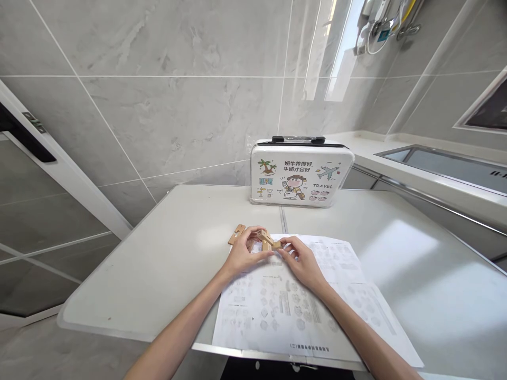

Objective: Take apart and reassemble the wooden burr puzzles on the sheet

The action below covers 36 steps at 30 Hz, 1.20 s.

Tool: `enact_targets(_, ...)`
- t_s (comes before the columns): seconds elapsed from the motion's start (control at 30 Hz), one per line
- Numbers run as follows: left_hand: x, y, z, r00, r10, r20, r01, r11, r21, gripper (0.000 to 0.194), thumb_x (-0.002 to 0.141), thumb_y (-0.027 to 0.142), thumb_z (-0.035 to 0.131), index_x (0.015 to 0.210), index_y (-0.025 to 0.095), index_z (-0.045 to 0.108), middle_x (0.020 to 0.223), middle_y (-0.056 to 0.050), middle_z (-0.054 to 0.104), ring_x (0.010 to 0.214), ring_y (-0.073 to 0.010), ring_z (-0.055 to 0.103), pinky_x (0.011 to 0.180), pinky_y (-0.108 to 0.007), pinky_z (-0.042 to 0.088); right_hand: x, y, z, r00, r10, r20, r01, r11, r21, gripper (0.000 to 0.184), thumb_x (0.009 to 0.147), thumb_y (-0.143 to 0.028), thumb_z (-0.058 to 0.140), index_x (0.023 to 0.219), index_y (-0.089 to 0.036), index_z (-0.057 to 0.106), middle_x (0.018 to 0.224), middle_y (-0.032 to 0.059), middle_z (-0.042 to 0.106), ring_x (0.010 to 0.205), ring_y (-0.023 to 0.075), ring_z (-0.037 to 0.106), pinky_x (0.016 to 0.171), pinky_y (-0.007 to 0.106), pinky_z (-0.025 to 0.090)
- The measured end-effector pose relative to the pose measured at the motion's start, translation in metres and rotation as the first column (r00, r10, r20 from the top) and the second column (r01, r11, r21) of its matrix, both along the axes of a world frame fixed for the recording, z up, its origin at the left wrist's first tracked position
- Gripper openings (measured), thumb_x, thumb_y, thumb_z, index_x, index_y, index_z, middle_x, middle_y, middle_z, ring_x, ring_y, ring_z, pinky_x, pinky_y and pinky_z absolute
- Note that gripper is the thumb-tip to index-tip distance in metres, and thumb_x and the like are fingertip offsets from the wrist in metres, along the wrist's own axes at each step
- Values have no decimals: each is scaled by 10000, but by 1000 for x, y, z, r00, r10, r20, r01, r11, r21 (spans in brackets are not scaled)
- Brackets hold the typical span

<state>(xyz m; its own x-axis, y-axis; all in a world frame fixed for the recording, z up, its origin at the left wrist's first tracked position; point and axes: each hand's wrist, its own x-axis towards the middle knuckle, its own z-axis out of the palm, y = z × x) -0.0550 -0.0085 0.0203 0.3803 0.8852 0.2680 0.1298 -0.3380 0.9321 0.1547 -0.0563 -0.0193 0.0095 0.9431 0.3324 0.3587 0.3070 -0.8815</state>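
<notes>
Both my hands meet over the far edge of a printed instruction sheet [301,301] on the white table [166,264]. My left hand [242,255] and my right hand [300,259] pinch a small cluster of wooden puzzle pieces [268,240] between their fingertips, with one bar sticking up at a slant. A separate notched wooden piece [236,234] lies flat on the table just left of my left hand, apart from it.
A white tin case [301,174] with cartoon travel pictures and a black handle stands upright at the table's back edge against the tiled wall. A counter with an inset sink [447,163] runs along the right. A dark door [35,211] is at the left.
</notes>
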Motion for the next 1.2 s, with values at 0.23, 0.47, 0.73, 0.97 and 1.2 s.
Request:
enact_targets(0.23, -2, 5, -2, 992, 61, 108, -46, 990, -133, 566, 805, 427, 862, 1277, 235, 616, 1343, -120, 657, 1259, -288, 634, 1117, -458, 476, 3, 3, -9, 988, -80, 129, 78, 997, 20, 241, 998, -453, 593, 1105, -244, 651, 999, 56, 701, 782, 206, 650, 661, 341, 515)
enact_targets(0.47, 0, 6, -3, 990, -12, 140, 33, 987, -155, 587, 823, 447, 844, 1319, 234, 615, 1360, -124, 664, 1270, -295, 633, 1094, -450, 497, 5, 4, -20, 941, -106, 321, 76, 992, 104, 133, 974, -370, 622, 1025, -250, 641, 1056, 83, 668, 995, 279, 650, 885, 434, 538)
enact_targets(0.73, 1, -2, -1, 997, -72, -28, 68, 990, -124, 607, 806, 401, 849, 1353, 252, 630, 1356, -108, 668, 1205, -272, 656, 1061, -410, 515, 1, 2, -7, 983, -6, 184, -14, 994, 109, 250, 1003, -417, 608, 1198, -265, 642, 1176, 94, 668, 1102, 279, 626, 952, 442, 518)
enact_targets(0.97, 0, -3, -3, 986, -39, -163, 35, 999, -25, 626, 777, 417, 868, 1340, 278, 632, 1305, -83, 692, 1132, -258, 674, 995, -390, 550, 1, 1, 6, 995, 76, 72, -84, 991, 106, 236, 1047, -417, 534, 1022, -248, 697, 1066, 80, 707, 997, 252, 643, 868, 393, 507)
enact_targets(1.2, -10, 6, -5, 870, 257, -420, -41, 888, 459, 628, 731, 469, 870, 1255, 232, 619, 1112, -76, 706, 1055, -294, 637, 983, -472, 516, 4, 6, -4, 987, -114, 116, 105, 991, 81, 331, 1045, -510, 507, 981, -239, 685, 1024, 91, 718, 944, 261, 646, 824, 402, 505)
